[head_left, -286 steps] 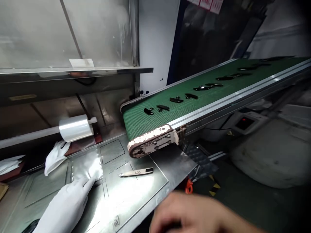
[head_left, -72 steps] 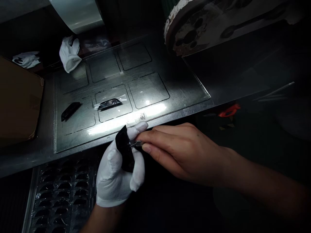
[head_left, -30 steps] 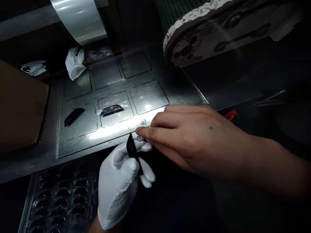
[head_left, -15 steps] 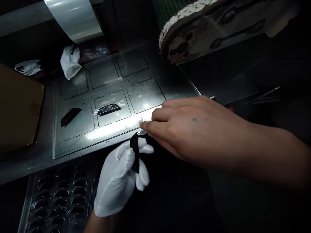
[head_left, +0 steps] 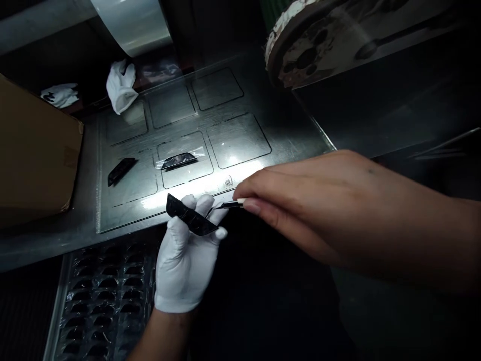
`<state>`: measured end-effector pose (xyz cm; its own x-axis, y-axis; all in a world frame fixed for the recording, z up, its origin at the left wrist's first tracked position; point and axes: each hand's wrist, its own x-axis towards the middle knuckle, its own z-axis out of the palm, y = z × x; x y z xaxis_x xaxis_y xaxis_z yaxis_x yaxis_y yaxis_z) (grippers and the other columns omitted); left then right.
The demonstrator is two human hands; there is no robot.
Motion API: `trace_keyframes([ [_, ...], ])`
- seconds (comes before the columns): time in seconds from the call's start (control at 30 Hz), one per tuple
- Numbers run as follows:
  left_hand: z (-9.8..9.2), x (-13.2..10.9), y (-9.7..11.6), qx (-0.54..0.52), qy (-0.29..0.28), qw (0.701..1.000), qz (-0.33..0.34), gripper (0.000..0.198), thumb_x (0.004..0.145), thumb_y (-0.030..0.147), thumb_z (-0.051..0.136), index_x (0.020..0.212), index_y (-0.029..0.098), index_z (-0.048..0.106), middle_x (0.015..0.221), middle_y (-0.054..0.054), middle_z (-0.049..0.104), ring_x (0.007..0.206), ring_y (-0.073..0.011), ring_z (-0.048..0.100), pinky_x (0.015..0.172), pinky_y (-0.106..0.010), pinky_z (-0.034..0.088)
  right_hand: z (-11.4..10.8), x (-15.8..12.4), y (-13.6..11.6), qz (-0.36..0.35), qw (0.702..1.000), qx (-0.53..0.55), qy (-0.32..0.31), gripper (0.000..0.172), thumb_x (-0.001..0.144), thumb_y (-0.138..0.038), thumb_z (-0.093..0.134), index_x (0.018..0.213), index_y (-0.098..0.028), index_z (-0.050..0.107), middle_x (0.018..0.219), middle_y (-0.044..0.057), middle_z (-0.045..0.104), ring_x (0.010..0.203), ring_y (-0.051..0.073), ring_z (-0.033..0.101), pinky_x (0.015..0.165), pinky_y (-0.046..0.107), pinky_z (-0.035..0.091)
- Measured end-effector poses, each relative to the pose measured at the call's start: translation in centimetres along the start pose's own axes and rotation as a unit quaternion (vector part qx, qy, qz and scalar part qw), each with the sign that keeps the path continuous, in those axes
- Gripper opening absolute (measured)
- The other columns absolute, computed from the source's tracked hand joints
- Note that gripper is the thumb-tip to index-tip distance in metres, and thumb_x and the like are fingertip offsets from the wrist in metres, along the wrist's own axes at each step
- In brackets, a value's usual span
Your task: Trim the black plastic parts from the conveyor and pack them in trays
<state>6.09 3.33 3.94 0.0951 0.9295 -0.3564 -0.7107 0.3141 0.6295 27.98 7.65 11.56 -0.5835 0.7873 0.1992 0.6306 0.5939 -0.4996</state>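
Observation:
My left hand [head_left: 184, 278], in a white glove, grips a small black plastic piece [head_left: 191, 216] with slanted ends between thumb and fingers. Its broad face is turned up towards me. My bare right hand [head_left: 300, 200] pinches a slim pointed tool [head_left: 230, 204], pale by the fingers and dark towards its thin tip. That tip reaches the right side of the black piece; whether it touches is unclear. On the metal plate [head_left: 240, 120] lie another black piece [head_left: 121, 171] and a black piece in clear film [head_left: 179, 161].
A tray [head_left: 56, 311] with several rows of dark pieces sits below the bench edge. A cardboard box [head_left: 37, 150] stands at left. White gloves [head_left: 121, 86] lie at the back, near a roll of film [head_left: 135, 25]. A machine arm with a wheel [head_left: 306, 57] overhangs the right.
My left hand has turned the black piece from upright to a slanted position, face up. My right hand has rotated, so the tool now shows. The view has shifted slightly.

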Motion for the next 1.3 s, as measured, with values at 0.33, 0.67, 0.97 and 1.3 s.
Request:
trace_keyframes([
  [0.33, 0.1, -0.3, -0.2, 0.015, 0.013, 0.997, 0.07, 0.033, 0.08, 0.049, 0.086, 0.104, 0.028, 0.077, 0.106, 0.006, 0.082, 0.1, -0.0154, 0.076, 0.099, -0.03, 0.062, 2.0, 0.0, -0.8, -0.029, 0.994, -0.054, -0.088, 0.015, 0.097, -0.016, 0.058, 0.097, -0.018, 0.073, 0.078, 0.004, 0.072, 0.065, 0.02, 0.065, 0.063, 0.034, 0.044],
  [0.67, 0.4, -0.6, 0.1, 0.04, 0.027, 0.996, 0.072, 0.036, 0.076, 0.048, 0.089, 0.102, 0.027, 0.077, 0.104, 0.004, 0.082, 0.099, -0.0154, 0.076, 0.097, -0.025, 0.063, 2.1, 0.5, -1.2, -0.037, 0.991, -0.08, -0.105, 0.011, 0.093, -0.014, 0.062, 0.092, -0.019, 0.071, 0.075, 0.001, 0.071, 0.06, 0.017, 0.061, 0.056, 0.032, 0.033],
  [0.97, 0.2, -0.8, 0.1, 0.071, 0.031, 0.994, 0.074, 0.029, 0.082, 0.043, 0.085, 0.103, 0.024, 0.075, 0.104, 0.0, 0.073, 0.106, -0.0188, 0.071, 0.1, -0.032, 0.063, 2.3, 0.3, -1.0, -0.039, 0.987, -0.088, -0.127, 0.013, 0.096, -0.016, 0.061, 0.086, -0.02, 0.069, 0.069, -0.001, 0.069, 0.056, 0.016, 0.058, 0.052, 0.031, 0.027],
  [1.3, 0.4, -0.4, 0.2, 0.054, 0.025, 0.994, 0.089, 0.029, 0.081, 0.042, 0.086, 0.102, 0.024, 0.074, 0.103, 0.002, 0.076, 0.102, -0.0161, 0.073, 0.103, -0.03, 0.061, 1.7, 0.2, 1.5, 0.006, 1.0, -0.009, -0.019, 0.025, 0.106, -0.028, 0.053, 0.108, -0.02, 0.076, 0.094, 0.005, 0.078, 0.077, 0.02, 0.07, 0.069, 0.032, 0.048],
])
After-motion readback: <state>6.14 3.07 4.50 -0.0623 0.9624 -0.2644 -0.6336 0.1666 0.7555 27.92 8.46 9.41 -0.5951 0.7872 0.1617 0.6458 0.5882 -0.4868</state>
